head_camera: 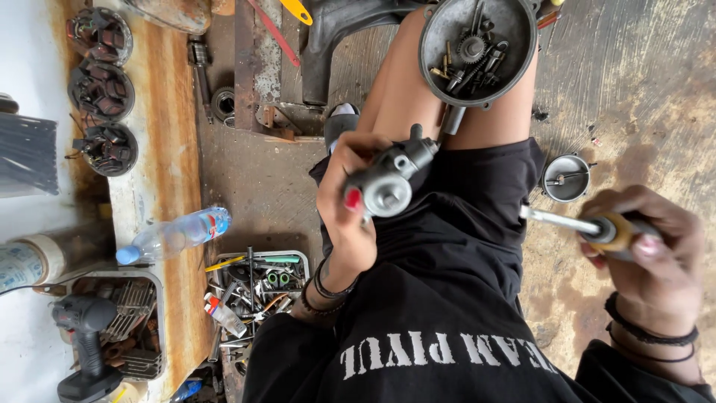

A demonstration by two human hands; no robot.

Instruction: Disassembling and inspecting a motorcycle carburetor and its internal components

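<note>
Carburettor body (pixel 389 181) is clamped in the left hand (pixel 344 195) over the lap, turned up for access; right of it, a screwdriver (pixel 597 226) is gripped by the right hand (pixel 650 246), fingers closed round its handle

Left hand (pixel 344 200) grips grey carburetor (pixel 388 183); right hand (pixel 650 242) grips screwdriver (pixel 597 226), apart.

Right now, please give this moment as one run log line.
left hand: holds grey metal part | right hand: holds screwdriver | apart | round cover on knee
</note>
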